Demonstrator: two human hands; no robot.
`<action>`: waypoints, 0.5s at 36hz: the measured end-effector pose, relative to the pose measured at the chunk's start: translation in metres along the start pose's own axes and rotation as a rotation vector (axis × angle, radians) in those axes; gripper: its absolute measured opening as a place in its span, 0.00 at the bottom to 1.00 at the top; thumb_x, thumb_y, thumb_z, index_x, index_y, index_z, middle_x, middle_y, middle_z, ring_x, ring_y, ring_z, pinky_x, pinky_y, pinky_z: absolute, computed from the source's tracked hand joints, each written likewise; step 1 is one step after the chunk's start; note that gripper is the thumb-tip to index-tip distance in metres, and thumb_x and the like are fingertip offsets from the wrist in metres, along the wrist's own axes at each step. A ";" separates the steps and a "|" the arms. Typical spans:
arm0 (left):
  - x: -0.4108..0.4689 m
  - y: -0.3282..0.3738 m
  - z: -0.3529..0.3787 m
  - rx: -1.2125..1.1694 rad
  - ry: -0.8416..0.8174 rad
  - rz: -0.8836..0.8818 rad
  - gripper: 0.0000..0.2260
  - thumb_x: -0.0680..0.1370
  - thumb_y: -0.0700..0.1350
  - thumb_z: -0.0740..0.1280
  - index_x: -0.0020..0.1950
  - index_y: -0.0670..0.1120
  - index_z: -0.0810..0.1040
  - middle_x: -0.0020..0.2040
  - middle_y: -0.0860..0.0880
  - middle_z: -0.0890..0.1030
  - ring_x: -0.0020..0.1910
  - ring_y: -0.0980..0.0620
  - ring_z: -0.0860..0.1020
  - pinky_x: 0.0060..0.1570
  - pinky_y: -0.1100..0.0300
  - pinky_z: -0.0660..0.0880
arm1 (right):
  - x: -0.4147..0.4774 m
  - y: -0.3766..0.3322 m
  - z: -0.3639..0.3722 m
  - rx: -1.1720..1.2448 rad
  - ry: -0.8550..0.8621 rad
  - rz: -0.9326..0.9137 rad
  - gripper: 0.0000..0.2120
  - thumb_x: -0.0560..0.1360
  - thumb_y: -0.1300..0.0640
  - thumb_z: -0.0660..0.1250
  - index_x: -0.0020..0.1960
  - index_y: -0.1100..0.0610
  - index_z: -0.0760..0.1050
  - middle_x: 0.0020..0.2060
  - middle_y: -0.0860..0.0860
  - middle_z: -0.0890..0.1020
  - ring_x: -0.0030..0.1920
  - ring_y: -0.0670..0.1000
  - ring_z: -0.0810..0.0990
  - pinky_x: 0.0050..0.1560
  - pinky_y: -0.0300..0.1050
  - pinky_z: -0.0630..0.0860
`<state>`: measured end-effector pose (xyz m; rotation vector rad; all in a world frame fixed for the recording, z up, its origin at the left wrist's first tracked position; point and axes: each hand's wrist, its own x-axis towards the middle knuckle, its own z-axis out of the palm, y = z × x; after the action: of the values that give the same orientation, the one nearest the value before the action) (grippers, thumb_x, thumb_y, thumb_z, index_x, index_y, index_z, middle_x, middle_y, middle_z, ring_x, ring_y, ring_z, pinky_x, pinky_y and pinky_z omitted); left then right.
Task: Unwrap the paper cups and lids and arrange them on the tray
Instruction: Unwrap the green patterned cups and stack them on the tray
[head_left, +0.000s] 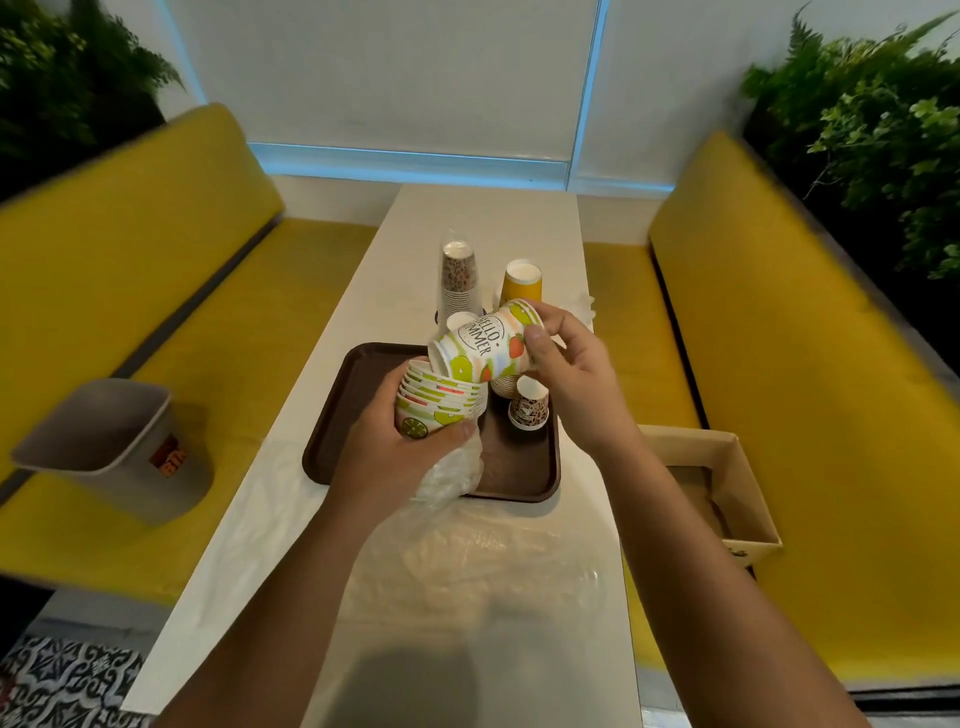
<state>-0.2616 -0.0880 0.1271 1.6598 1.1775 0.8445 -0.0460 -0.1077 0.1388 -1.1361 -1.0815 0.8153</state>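
Observation:
My left hand (395, 447) grips a nested stack of fruit-print paper cups (441, 400) over the brown tray (524, 467), with clear plastic wrap (452, 473) bunched under its fingers. My right hand (566, 374) holds a single fruit-print cup (483, 343) on its side, just above the stack. On the tray stands a small brown-patterned cup (529, 408), upside down. Behind the tray, a wrapped stack of brown-patterned cups (459, 278) and a yellow cup stack (521, 283) stand on the table.
Loose clear plastic (493, 551) lies on the white table in front of the tray. A grey bin (114, 447) sits on the left yellow bench, an open cardboard box (717, 488) on the right bench. Plants flank both benches.

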 end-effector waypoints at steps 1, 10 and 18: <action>0.001 0.000 -0.001 -0.005 0.007 -0.003 0.31 0.71 0.53 0.81 0.71 0.58 0.74 0.59 0.60 0.83 0.56 0.65 0.81 0.50 0.68 0.79 | -0.001 0.000 -0.002 0.031 -0.018 0.010 0.07 0.85 0.60 0.65 0.48 0.56 0.74 0.72 0.53 0.77 0.62 0.54 0.84 0.55 0.50 0.82; 0.014 -0.003 -0.012 -0.039 0.129 -0.075 0.37 0.66 0.62 0.81 0.72 0.59 0.73 0.60 0.61 0.81 0.59 0.59 0.80 0.61 0.49 0.81 | 0.000 -0.003 0.000 -0.021 -0.310 0.120 0.45 0.77 0.71 0.72 0.80 0.43 0.52 0.69 0.57 0.79 0.64 0.59 0.83 0.64 0.61 0.81; 0.026 -0.008 -0.025 -0.019 0.129 -0.094 0.32 0.64 0.65 0.79 0.65 0.65 0.73 0.56 0.65 0.81 0.57 0.62 0.81 0.61 0.47 0.81 | 0.032 0.010 0.028 -0.263 -0.244 -0.053 0.50 0.76 0.63 0.77 0.84 0.42 0.49 0.76 0.54 0.70 0.67 0.50 0.80 0.63 0.45 0.81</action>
<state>-0.2785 -0.0549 0.1298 1.5411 1.3213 0.9116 -0.0626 -0.0674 0.1384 -1.2425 -1.4493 0.8006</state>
